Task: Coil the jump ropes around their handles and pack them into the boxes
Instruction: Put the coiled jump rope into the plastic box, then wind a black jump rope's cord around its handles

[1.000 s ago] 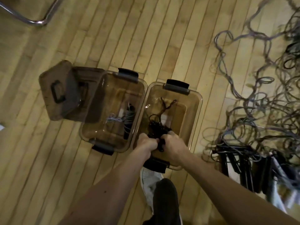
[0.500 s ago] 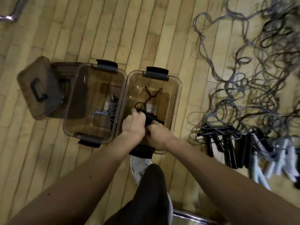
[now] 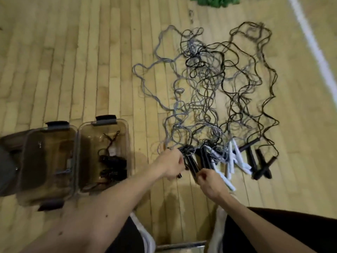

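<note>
On the plank floor (image 3: 54, 70), nearest the observer, two bare forearms reach forward over dark-clad legs.

Left hand (image 3: 170, 164): fingers curled tight, gripping a black handle (image 3: 179, 176) whose end shows just below the fist.

Right hand (image 3: 209, 183): fingers bent, with thumb and forefinger at the near end of a second black handle (image 3: 192, 167). Blur prevents confirming whether it is pinched or merely touched. The two hands are near each other but apart.

Just beyond the hands, a row of handles lies on the floor. The black ones are at the left, the white handles (image 3: 231, 161) are in the middle, and further black handles (image 3: 261, 164) are at the right, several of them crossing one another.

To the left of the hands, two clear brown-tinted boxes stand open, side by side, with their walls touching. The right box (image 3: 109, 123) holds two coiled black jump ropes (image 3: 113, 167) in its near half. The contents of the left box (image 3: 47, 152) are too dim to identify.

Farther out, loose ropes (image 3: 209, 88), grey and black, spread away from the handles in an overlapping tangle.

At the far limit, a white painted line (image 3: 310, 39) crosses the floor at the right. A green object (image 3: 215, 1) lies at the top edge, cut off from view.
</note>
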